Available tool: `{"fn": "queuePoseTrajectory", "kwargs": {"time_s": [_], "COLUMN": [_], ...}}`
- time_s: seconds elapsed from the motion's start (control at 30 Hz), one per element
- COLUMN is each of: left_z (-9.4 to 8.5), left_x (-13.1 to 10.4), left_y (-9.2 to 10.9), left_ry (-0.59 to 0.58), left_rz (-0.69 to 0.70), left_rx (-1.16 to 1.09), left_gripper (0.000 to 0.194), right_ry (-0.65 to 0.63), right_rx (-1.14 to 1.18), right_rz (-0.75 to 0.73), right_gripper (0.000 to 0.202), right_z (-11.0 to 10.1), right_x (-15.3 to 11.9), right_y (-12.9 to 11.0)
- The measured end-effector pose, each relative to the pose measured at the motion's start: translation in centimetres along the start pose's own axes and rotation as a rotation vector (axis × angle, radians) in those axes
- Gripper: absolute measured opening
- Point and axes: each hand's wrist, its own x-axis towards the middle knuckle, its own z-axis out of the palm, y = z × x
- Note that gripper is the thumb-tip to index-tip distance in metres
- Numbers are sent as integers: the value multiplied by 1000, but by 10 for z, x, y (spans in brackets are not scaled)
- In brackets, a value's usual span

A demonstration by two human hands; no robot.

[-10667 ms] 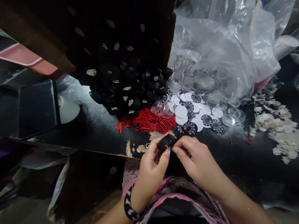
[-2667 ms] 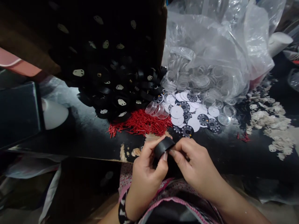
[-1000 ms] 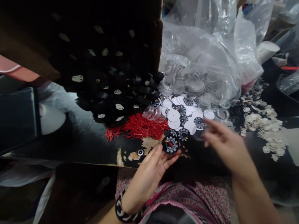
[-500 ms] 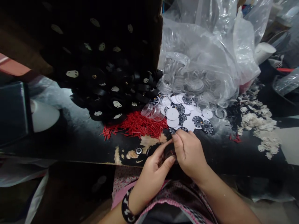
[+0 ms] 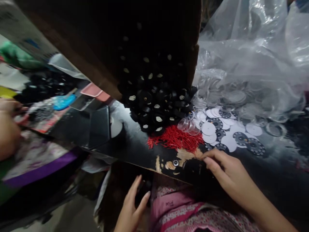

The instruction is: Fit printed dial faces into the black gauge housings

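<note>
My left hand (image 5: 132, 206) is below the table's front edge, its thumb and fingers apart. Close to its fingertips is a dark shape (image 5: 145, 185), apparently apart from the hand; its kind is too dim to tell. My right hand (image 5: 225, 169) is low over the table front, thumb and forefinger brought together; whatever is between them is hidden. Just beyond it lie printed black-and-white dial discs (image 5: 240, 138), some with the plain white side up. Thin red pointers (image 5: 177, 138) are heaped to their left. A small round metal piece (image 5: 175, 162) sits in the worn patch.
An open carton (image 5: 106, 74) tips out black round cases (image 5: 156, 108). Clear rings (image 5: 217, 93) spill from a plastic bag (image 5: 251, 61) at the right. A dark tray-like box (image 5: 99, 127) stands to the left. Another person's hand (image 5: 8, 129) is at the far left.
My hands were together around a dark round piece; they are now apart. The left went down and left below the table edge, the right stayed by the discs. The view has turned left.
</note>
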Motion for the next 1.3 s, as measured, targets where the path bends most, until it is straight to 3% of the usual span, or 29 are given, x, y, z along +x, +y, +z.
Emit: {"fn": "queuePoseTrajectory", "kwargs": {"time_s": [0.07, 0.17, 0.27, 0.33, 0.4, 0.5, 0.6, 0.7, 0.8, 0.83, 0.9, 0.93, 1.0, 1.07, 1.17, 1.23, 1.3], "left_z": [-4, 10, 16, 13, 14, 28, 41, 43, 45, 48, 56, 61, 71, 80, 89, 92, 94], "left_x": [-4, 3, 38, 72, 109, 152, 171, 162, 125, 108, 75, 61, 40, 30, 27, 26, 25], "left_y": [5, 38, 76, 96, 113, 134, 148, 152, 145, 140, 127, 120, 107, 97, 91, 91, 93], "left_ry": [77, -115, -164, -119, 95, 253, 269, 282, 267, 197, -117, -222, -310, -334, -462, -506, -512], "left_rz": [190, 626, 934, 944, 908, 882, 879, 895, 974, 1047, 1168, 1158, 967, 617, 98, -123, -243], "left_rx": [106, 238, 362, 428, 498, 586, 649, 637, 538, 496, 428, 367, 191, -43, -460, -698, -832], "left_gripper": [58, 71, 91, 83, 60, 53, 46, 45, 58, 64, 69, 71, 69, 57, 38, 33, 30], "right_ry": [-135, -391, -524, -440, -334, -371, -411, -314, -164, -115, -52, -47, -62, -82, -156, -158, -30], "right_rx": [121, 283, 293, 238, 194, 161, 149, 154, 250, 287, 315, 312, 308, 355, 359, 192, -151], "right_rz": [-41, -163, -172, -69, 2, -35, -66, -16, 35, 59, 116, 142, 175, 177, 158, 139, 142], "right_gripper": [25, 40, 40, 33, 31, 25, 21, 21, 25, 28, 32, 30, 26, 26, 27, 24, 25], "right_z": [17, 36, 30, 17, 9, 11, 17, 15, 8, 7, 5, 5, 7, 8, 2, -9, -23], "right_x": [1, 0, -3, -3, -3, -1, 0, 2, 5, 7, 8, 8, 5, 0, -6, -7, -4], "right_y": [-12, -34, -39, -33, -27, -26, -26, -20, -12, -10, -6, -4, -3, -2, 0, 5, 13]}}
